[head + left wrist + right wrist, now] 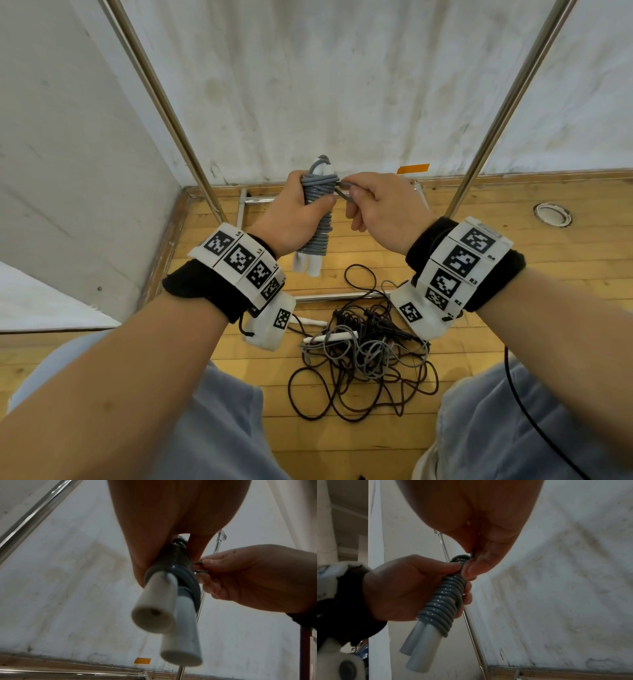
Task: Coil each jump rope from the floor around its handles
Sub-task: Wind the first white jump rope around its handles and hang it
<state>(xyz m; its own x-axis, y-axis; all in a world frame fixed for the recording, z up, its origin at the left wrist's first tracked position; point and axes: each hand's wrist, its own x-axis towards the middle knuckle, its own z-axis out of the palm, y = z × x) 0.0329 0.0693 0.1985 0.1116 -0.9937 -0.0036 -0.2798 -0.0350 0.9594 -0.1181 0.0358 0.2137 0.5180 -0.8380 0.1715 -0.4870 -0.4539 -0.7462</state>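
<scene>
A grey jump rope (318, 212) is wound in tight turns around its two white handles (307, 265), held upright in front of me. My left hand (298, 212) grips the coiled bundle around its middle. Just to the right of the bundle's top, my right hand (370, 202) pinches a short loop of the rope's end (343, 191) between thumb and forefinger. The left wrist view shows the handles (154, 608) from below, the rope loop (200, 568) and the right hand (248, 580). The right wrist view shows the coil (443, 601) in the left hand (399, 591).
On the wooden floor (513, 246) below my hands lies a tangled pile of black and grey ropes (366, 356) with white handles (330, 337). A metal rack frame (164, 102) stands against the white cloth backdrop. A round floor fitting (552, 214) sits at right.
</scene>
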